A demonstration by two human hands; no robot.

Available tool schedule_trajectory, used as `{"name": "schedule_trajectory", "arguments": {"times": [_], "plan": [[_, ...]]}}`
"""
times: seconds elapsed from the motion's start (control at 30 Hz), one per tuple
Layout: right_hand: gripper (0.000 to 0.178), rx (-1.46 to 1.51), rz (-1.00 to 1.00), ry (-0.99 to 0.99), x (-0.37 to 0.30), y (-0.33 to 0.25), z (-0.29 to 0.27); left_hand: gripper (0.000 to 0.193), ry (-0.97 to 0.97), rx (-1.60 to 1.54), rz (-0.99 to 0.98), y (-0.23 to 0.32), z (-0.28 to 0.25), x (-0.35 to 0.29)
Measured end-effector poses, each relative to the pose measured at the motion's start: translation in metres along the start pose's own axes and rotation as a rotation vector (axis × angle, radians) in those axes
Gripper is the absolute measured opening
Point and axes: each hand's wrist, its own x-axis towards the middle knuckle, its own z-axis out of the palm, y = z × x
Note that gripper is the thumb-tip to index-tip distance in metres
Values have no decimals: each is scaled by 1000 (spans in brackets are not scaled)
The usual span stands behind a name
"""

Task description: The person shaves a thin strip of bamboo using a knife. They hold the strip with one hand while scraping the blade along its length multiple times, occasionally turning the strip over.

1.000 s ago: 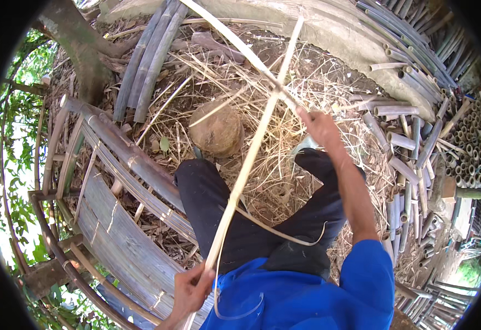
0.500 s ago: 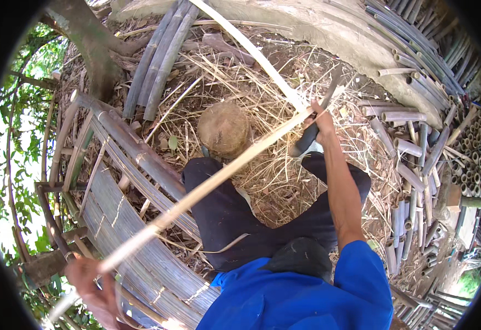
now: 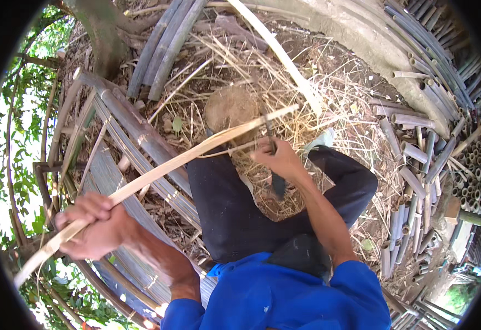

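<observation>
A long pale bamboo strip (image 3: 180, 158) runs slantwise across my lap, from the lower left up to the middle. My left hand (image 3: 94, 224) is closed in a fist round its lower part. In my right hand (image 3: 280, 158) is a knife (image 3: 278, 185) with a dark handle, its narrow blade pointing away from me and meeting the strip near the far end. A thin sliver (image 3: 239, 147) hangs off the strip's underside, reaching toward my right fingers. Behind the strip stands a round wooden block (image 3: 229, 105), partly covered by it.
Another pale strip (image 3: 284, 55) lies beyond the block, over shavings (image 3: 334, 93) on the ground. Dark bamboo poles (image 3: 166, 52) lie at the far left. A slatted bamboo bench (image 3: 108, 176) is at my left. Cut bamboo pieces (image 3: 411, 118) are piled on the right.
My right hand with the knife has moved left and nearer to me along the strip. My left hand has come up and right. The far pale strip now shows apart from the held one.
</observation>
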Motion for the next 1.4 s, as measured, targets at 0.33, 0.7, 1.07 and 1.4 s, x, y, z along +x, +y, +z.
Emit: {"name": "schedule_trajectory", "arguments": {"times": [0.33,0.7,1.07,1.4], "plan": [[35,-616,-337,22,-21,35,3,51,14,-149,69,53,-12,-2],[53,-785,-135,-77,-6,16,14,61,-129,-73,111,16,13,-46],[32,-740,-547,-14,-1,-12,51,51,-98,93,206,18,46,-68],[25,-781,-689,-121,17,21,42,57,-166,69,216,15,44,-66]]}}
